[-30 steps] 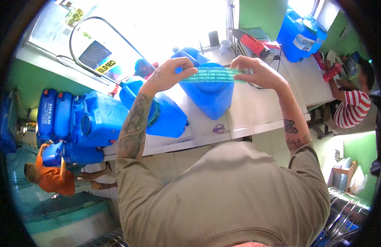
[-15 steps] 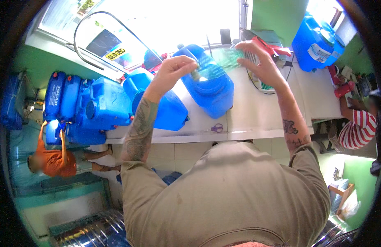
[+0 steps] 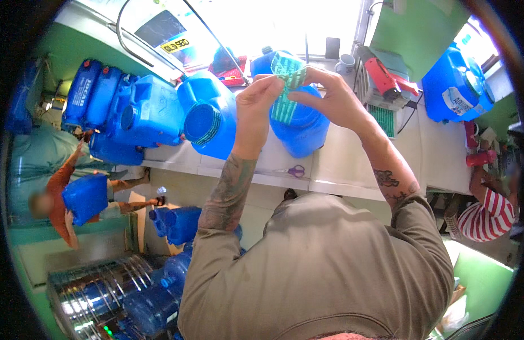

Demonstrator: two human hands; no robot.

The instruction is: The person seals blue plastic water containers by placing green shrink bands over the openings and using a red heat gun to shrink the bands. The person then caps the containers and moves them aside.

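Observation:
My left hand point(image 3: 254, 107) pinches a clear plastic seal band point(image 3: 284, 109) printed in green, level with its middle. From the other side, my right hand point(image 3: 336, 101) has the band between thumb and fingers. The band hangs over a blue water jug point(image 3: 301, 136) on the counter, hiding part of its top. To the left of my left hand another blue jug point(image 3: 198, 93) lies tilted, a similar green-printed band around its cap point(image 3: 206, 127). Purple-handled scissors point(image 3: 296, 170) lie near the counter's front edge.
Several blue jugs point(image 3: 151, 116) crowd the counter's left end. A red and black handheld tool point(image 3: 379, 72) rests on a stack beside a white mug point(image 3: 345, 64). Another jug point(image 3: 457, 85) stands far right. One person in orange point(image 3: 57, 195) carries a jug; another wears stripes point(image 3: 488, 218).
The band was stretched sideways between my hands; now it hangs upright and my hands are closer together. The view has shifted. The person in orange has turned and now carries a jug.

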